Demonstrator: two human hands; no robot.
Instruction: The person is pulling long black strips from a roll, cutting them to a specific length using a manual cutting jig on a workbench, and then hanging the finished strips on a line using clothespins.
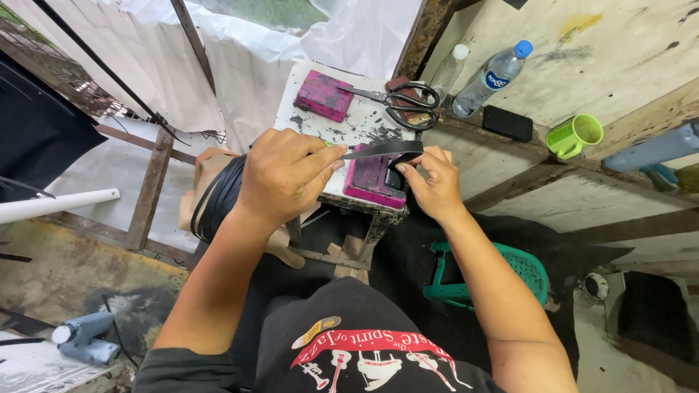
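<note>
Black strap stretched left-right between both hands over the pink block at the counter's near edge. Left hand pinching one end, right hand gripping the other.

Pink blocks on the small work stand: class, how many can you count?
2. One pink block lies at the stand's far left corner beside the scissors; the other pink block sits at the near edge, under the person's right hand.
</note>
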